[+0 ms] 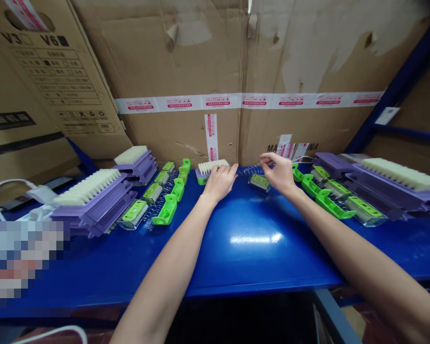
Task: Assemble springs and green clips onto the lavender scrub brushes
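Observation:
My left hand [219, 181] rests closed on a purple brush with white bristles and a green base [208, 170] at the back of the blue table [251, 248]. My right hand [280, 171] pinches one end of a thin metal spring [250, 170] that stretches between the two hands. A clear case with a green insert [259, 182] lies on the table just under the right hand's fingers.
Stacks of purple brushes [93, 198] with green handles, clear cases and springs [161, 196] lie at left. More purple brushes [390, 181] and green parts [329, 196] sit at right. Cardboard boxes [236, 71] wall the back. A white cable [7, 191] is far left.

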The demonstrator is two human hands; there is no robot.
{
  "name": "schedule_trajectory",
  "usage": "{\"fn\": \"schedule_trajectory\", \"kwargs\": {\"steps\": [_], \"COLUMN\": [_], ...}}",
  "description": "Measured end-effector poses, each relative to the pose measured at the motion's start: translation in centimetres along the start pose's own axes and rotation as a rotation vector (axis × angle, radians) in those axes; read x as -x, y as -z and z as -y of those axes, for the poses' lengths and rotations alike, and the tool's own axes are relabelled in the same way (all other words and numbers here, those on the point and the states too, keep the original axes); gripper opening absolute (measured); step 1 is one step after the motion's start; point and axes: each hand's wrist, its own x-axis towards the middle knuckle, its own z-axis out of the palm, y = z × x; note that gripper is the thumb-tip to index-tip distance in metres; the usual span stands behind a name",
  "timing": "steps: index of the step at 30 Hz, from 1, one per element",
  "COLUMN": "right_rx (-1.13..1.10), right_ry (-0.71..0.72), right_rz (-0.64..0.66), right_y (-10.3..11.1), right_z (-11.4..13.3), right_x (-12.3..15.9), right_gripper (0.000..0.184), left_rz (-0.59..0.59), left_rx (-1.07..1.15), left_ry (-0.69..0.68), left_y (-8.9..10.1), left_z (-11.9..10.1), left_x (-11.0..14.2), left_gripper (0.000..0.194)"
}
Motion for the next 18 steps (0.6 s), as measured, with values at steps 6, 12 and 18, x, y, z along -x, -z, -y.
{"fn": "schedule_trajectory", "kwargs": {"steps": [6,12,18], "right_rx": [-0.038,-0.099,-0.079], "right_ry": [-0.034,-0.054,-0.034], "right_rz": [0.003,-0.024,-0.027], "right_y": [0.02,0.07,0.07], "right_z": [0.0,-0.2,-0.36], "right_x": [-0.02,-0.09,-0.06], "right_gripper": [0.023,0.024,0.022], "left_rz": [-0.045,-0.14,-0.103], "left_rx": [0.02,0.029,0.075], "left_ry": [-0.013,-0.052,0.046], "left_y": [-0.1,-0.48,-0.29], "left_z": [-0.12,0.11,-0.15], "left_x": [-0.01,0.01,0.03], "left_gripper": [0.031,0.034,0.032]}}
